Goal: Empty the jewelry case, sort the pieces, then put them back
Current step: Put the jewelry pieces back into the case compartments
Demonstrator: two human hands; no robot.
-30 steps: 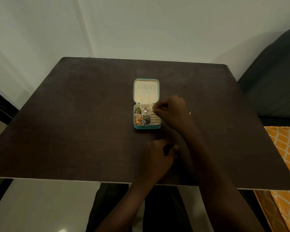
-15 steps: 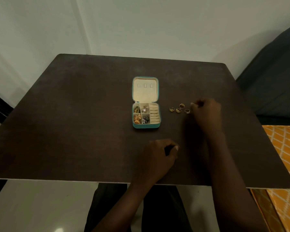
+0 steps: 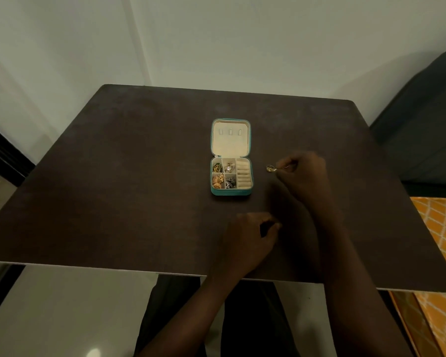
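One right hand (image 3: 303,173) curled, fingertips at gold ring (image 3: 270,168), table (image 3: 113,176).

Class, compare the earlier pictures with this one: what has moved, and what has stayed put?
The right hand left the jewelry case and moved right onto the table. It now covers most of the rings set out there, leaving one ring visible. The left hand and the open case stayed put.

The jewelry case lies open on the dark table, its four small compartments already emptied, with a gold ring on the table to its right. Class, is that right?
Not quite. In the head view the jewelry case compartments still hold pieces; only the ring rolls are bare. The rest stands, including the gold ring.
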